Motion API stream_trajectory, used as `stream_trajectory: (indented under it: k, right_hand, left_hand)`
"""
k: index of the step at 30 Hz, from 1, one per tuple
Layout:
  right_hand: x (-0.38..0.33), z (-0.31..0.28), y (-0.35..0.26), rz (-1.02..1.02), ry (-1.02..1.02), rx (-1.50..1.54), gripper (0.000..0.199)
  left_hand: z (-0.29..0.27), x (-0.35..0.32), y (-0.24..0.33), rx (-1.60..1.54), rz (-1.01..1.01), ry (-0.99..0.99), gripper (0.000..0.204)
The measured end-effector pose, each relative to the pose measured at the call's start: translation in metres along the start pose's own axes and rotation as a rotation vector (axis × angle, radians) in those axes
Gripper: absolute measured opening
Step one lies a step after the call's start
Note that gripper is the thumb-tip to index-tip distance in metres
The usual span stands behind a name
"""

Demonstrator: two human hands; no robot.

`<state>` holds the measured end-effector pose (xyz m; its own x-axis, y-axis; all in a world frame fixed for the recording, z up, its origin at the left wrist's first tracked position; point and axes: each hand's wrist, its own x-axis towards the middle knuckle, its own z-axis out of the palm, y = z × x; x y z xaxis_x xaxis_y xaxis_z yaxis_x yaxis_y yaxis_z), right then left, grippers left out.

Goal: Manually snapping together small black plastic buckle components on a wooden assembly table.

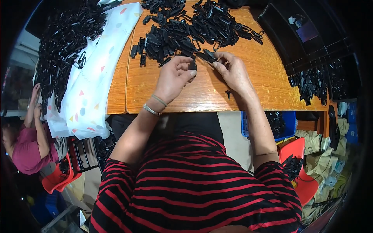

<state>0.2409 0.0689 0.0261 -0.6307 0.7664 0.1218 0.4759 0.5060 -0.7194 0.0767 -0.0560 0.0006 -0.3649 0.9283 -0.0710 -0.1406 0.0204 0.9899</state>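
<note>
My left hand [174, 77] is closed, pinching a small black plastic piece [193, 65] between thumb and fingers. Just to its right, my right hand [234, 73] grips a longer, dark curved plastic piece [206, 56] with thumb and forefinger. The inner ends of the two pieces come close together; I cannot tell whether they touch. Beyond both hands spreads a heap of black plastic parts [167, 40], some shaped like open frames, others like curved covers. A tiny black part [228, 94] lies alone on the wooden table [186, 97] near my right wrist.
At left, a patterned white sheet [87, 81] lies beside another pile of black parts [70, 35]. A black crate [307, 35] stands far right, with more parts [311, 85] by it. A blue bin [244, 126] and red chair [305, 186] are below. Another person [31, 149] works at left.
</note>
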Motion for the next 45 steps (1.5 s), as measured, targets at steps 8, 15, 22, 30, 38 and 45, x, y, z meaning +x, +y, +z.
stream_trajectory:
  k: [8,15,22,30,38,45]
  right_hand:
    - [-0.018,0.005,-0.011,-0.176,0.125,-0.238,0.024]
    - [-0.017,0.004,-0.017,-0.204,0.121,-0.140,0.021]
    - [-0.033,0.014,-0.029,-0.152,0.146,0.193,0.021]
    - [-0.034,0.028,-0.040,-0.199,0.144,0.278,0.019]
    - [-0.041,0.041,-0.038,-0.252,0.165,0.192,0.020]
    - [-0.073,0.073,-0.051,-0.267,0.202,0.187,0.037]
  left_hand:
    - [-0.001,-0.007,0.014,-0.189,-0.116,-0.014,0.022]
    - [0.003,0.002,0.002,-0.086,0.119,-0.066,0.025]
    - [-0.003,-0.007,0.001,-0.240,0.019,-0.004,0.029]
    - [-0.005,-0.012,0.006,-0.184,0.068,-0.031,0.028]
    - [-0.007,-0.025,0.001,-0.221,0.088,-0.039,0.027]
    - [-0.003,-0.071,-0.003,-0.228,0.080,0.040,0.021]
